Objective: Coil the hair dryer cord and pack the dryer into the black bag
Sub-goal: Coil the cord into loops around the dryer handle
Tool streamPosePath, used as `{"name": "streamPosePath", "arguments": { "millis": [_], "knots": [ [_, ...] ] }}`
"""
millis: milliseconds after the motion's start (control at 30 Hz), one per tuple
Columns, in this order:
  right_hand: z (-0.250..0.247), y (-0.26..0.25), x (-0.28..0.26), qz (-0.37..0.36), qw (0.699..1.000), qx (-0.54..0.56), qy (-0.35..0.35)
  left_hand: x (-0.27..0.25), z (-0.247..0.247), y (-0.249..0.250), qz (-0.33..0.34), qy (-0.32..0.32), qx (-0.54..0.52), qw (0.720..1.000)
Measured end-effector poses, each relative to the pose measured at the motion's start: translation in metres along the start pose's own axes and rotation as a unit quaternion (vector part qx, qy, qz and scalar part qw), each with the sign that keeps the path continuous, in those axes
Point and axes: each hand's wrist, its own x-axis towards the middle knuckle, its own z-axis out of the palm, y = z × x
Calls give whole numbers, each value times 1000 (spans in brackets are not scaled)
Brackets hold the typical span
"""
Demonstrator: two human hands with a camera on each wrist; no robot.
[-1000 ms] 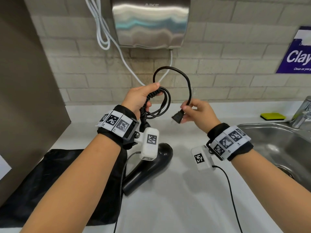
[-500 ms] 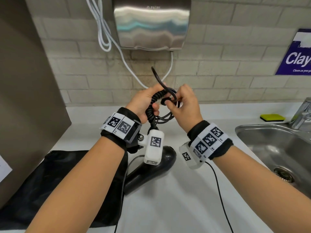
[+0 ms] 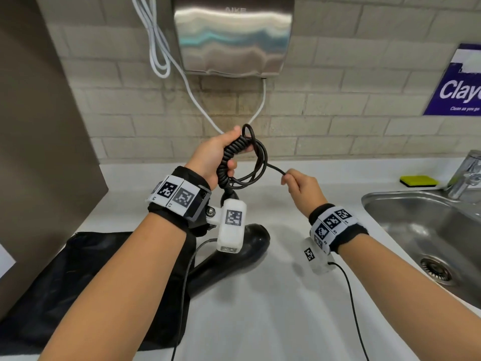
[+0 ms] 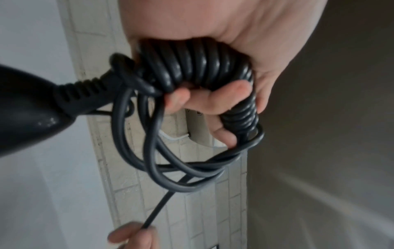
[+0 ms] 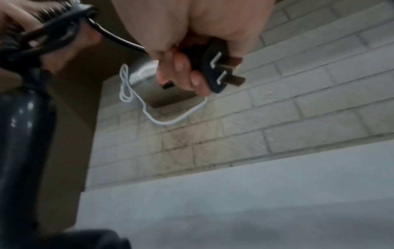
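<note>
- Our left hand (image 3: 213, 155) is raised in front of the brick wall (image 3: 338, 105), its fingers (image 4: 204, 101) curled round the spiral part of the black hair dryer cord (image 3: 231, 157); several loose loops of the smooth part hang from the same grip.
- Our right hand (image 3: 303, 186) holds the cord's free end, fingers wrapped round the two-pin plug (image 5: 217, 67), with a short stretch of cord running from it to the loops.
- The black hair dryer (image 3: 234, 259) hangs by its cord from our left hand, its body down at the white counter (image 3: 273, 308); we cannot tell whether it touches.
- The black bag (image 3: 52, 282) lies flat on the counter to the left, partly under our left forearm.
- To the right sit a steel sink (image 3: 416, 230), a tap (image 3: 466, 175) and a yellow sponge (image 3: 419, 180).
- A steel hand dryer (image 3: 231, 35) with a white cable (image 3: 156, 48) is mounted on the wall.
</note>
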Motion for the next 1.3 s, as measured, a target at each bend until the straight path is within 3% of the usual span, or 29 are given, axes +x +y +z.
{"name": "streamPosePath", "arguments": {
  "millis": [233,300,400,467,567,700,900,1067,1300],
  "knots": [
    [1,3,2,94,989,10,-117,-3,3,-3,59,-40,123,990],
    [0,-6,4,57,995,33,-73,-4,4,-4,75,-43,146,986],
    [-8,-31,6,-64,991,101,59,-3,10,-7,95,-33,183,978],
    [-12,-50,3,-118,976,161,85,-2,12,-9,97,-31,200,975],
    [-11,-66,5,-110,968,207,86,-1,12,-9,100,-28,198,975],
    [-10,-72,6,-84,957,271,56,-1,14,-12,112,-22,156,981],
    [-2,-67,11,-82,935,342,-47,-6,13,-5,80,-37,98,991],
    [5,-65,4,-108,967,212,-89,-8,13,-7,79,-47,86,992],
    [3,-65,10,-105,980,104,-132,-3,4,-5,79,-1,72,994]
  ]
}}
